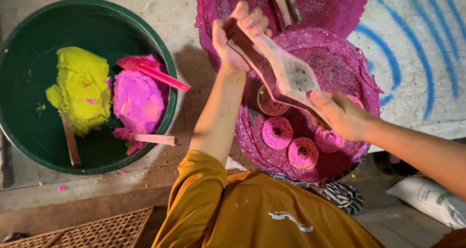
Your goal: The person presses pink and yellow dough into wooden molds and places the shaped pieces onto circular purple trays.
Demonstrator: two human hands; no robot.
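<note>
My left hand (238,36) grips the upper end of a long wooden mold (291,73) with a wide, powder-dusted middle. My right hand (342,114) holds its lower end. The mold hangs slanted above a round tray (349,68) coated in pink powder. Three pink ring-shaped pieces (277,132), (303,153), (328,139) lie on the tray just below the mold. A small round cup (269,102) with pink powder sits under the mold, partly hidden by it.
A green basin (165,58) at left holds a yellow dough lump (82,87), a pink dough lump (138,100), a pink scraper (153,70) and two wooden sticks (70,141). More wooden tools (286,2) lie at the top. A woven mat (97,231) and a white sack (432,199) are nearby.
</note>
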